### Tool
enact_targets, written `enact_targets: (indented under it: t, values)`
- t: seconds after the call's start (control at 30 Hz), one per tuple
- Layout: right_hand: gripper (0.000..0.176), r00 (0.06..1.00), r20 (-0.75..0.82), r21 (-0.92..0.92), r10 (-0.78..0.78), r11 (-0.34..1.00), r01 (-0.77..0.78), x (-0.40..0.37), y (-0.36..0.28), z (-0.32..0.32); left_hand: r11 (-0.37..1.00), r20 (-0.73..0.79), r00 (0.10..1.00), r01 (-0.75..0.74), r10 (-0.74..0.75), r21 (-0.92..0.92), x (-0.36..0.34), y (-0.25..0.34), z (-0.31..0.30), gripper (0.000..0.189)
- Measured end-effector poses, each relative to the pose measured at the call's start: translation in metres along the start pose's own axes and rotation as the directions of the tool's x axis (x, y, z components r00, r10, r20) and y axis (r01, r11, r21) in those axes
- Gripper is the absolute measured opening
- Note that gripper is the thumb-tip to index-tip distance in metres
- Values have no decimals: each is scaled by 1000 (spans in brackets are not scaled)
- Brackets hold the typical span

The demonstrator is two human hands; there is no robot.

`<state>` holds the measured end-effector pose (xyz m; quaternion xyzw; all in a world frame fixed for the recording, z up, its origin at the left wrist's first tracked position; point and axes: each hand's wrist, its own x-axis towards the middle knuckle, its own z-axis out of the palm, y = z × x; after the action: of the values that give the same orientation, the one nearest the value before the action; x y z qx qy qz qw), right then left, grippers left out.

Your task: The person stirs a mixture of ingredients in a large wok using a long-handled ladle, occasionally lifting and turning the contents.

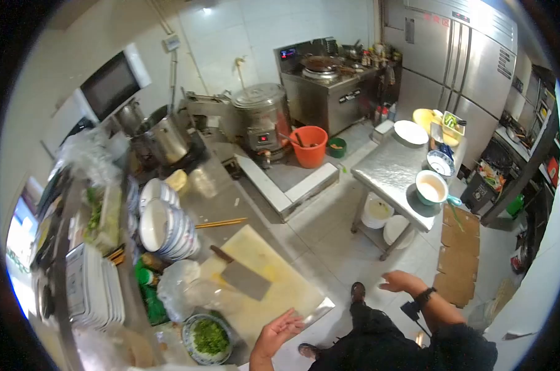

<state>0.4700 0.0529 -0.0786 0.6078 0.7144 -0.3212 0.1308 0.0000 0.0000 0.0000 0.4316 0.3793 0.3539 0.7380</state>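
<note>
The cleaver [248, 281] lies ahead-left of your loosely spread, empty left fingers [287, 321], handle slanting away; your half-open, empty right hand [403, 282] is farther.

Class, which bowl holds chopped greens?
The patterned bowl nearest the left hand: it alone shows a green heap, while the stacked bowls show bare white insides.

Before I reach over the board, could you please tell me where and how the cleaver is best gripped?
Probably by its brown handle, from above, beyond the blade: the cleaver lies flat on the board, handle pointing away from you.
</note>
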Motion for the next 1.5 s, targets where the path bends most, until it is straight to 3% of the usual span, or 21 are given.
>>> enact_targets:
  t: [0.07, 0.1, 0.17, 0.27, 0.37, 0.43, 0.57, 0.67, 0.8, 0.87, 0.97, 1.0, 1.07, 1.17, 1.2, 1.23, 1.27, 1.3, 1.33, 1.4, 1.5]
  values:
    - [63, 991, 14, 37, 132, 990, -133, -41, 39, 40, 1000, -7, 1000, -17, 17, 0, 19, 7, 13, 51]
    - [62, 989, 90, 127, 121, 983, -132, 4, 104, 60, 995, -64, 993, 98, -97, 17, 95, 9, 34, 49]
    - [61, 982, 51, 125, 184, 974, -189, 1, 125, 11, 993, -86, 989, 117, -117, -5, 187, 10, 57, 46]
    - [57, 993, 29, 196, 112, 974, -115, 25, 154, -51, 988, -95, 983, 156, -156, -4, 298, -20, 75, 46]
    - [49, 975, -180, 348, 130, 936, -60, 38, 152, -120, 967, -130, 959, 254, -251, 8, 371, -44, 81, 47]
    - [47, 969, -233, 294, 77, 956, -6, 55, 157, -158, 952, -172, 937, 306, -302, -4, 400, -53, 76, 48]
    - [49, 976, -214, 299, 46, 954, 21, 82, 159, -196, 915, -260, 878, 379, -402, -136, 429, -87, 29, 45]
    - [53, 974, -227, 416, -7, 903, 103, 110, 168, -200, 914, -336, 850, 377, -406, -153, 443, -96, -4, 37]
    - [55, 984, -175, 323, -41, 942, 96, 148, 168, -235, 818, -343, 768, 385, -541, -428, 474, -119, -61, 31]
    - [55, 988, -154, 294, 9, 955, 37, 172, 169, -263, 753, -315, 741, 372, -593, -543, 493, -140, -93, 30]
    - [49, 946, -285, 388, 154, 921, -33, 210, 165, -307, 705, -311, 680, 430, -664, -564, 531, -150, -138, 33]
    - [46, 887, -414, 389, 204, 921, -30, 236, 174, -303, 689, -296, 671, 447, -680, -570, 544, -149, -157, 36]
    - [43, 793, -423, 466, 439, 856, -224, 279, 177, -329, 662, -288, 642, 470, -710, -584, 568, -134, -204, 40]
    - [43, 661, -375, 406, 650, 756, -514, 346, 206, -325, 762, -250, 800, 349, -546, -545, 590, -88, -279, 57]
    - [45, 776, -101, 439, 623, 727, -527, 358, 203, -342, 883, -24, 948, 287, -318, -371, 609, -73, -305, 58]
    - [49, 700, -256, 305, 667, 743, -596, 373, 199, -338, 957, 205, 977, 107, -52, -268, 629, -55, -330, 60]
    - [57, 692, -216, 311, 689, 721, -620, 386, 204, -342, 922, -199, 913, 309, -357, -235, 636, -39, -337, 51]
    - [65, 683, -157, 320, 713, 691, -648, 396, 205, -344, 817, -562, 602, 500, -567, -288, 639, -25, -347, 44]
    - [70, 653, -95, 348, 751, 640, -685, 399, 198, -358, 843, -558, 644, 486, -523, -230, 646, -17, -364, 39]
    - [81, 593, 17, 431, 805, 530, -731, 399, 193, -387, 749, -557, 535, 602, -635, -276, 655, -3, -385, 34]
    - [84, 499, 80, 454, 863, 415, -789, 411, 193, -412, 638, -476, 478, 724, -738, -263, 695, 12, -405, 28]
